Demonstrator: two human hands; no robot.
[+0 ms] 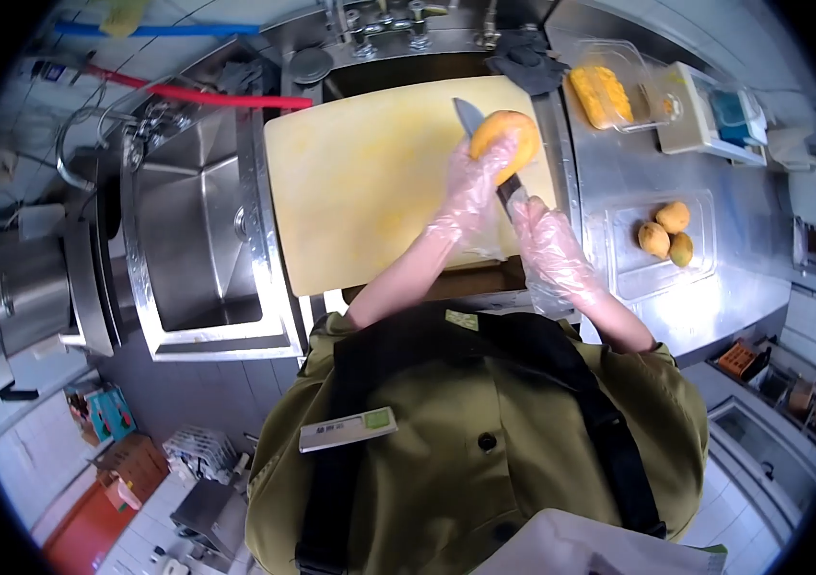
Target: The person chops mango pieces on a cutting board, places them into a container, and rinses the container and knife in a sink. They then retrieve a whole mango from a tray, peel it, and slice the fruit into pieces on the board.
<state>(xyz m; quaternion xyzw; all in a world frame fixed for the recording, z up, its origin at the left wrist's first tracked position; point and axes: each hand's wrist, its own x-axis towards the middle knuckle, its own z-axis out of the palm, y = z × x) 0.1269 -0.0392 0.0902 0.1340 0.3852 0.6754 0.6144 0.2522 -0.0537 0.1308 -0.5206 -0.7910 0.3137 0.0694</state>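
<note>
My left hand, in a clear plastic glove, is closed around a yellow-orange mango and holds it above the right part of a pale cutting board. In my gloved right hand is the dark handle of a knife. The blade runs behind the mango, and its tip sticks out at the upper left. Whether the edge touches the fruit is hidden. Several faint yellow stains mark the board, which lies across a sink.
To the right, a clear tray holds three mangoes. Behind it stands a clear tub with yellow fruit pieces, beside a white container. A steel sink basin is on the left; taps rise behind the board.
</note>
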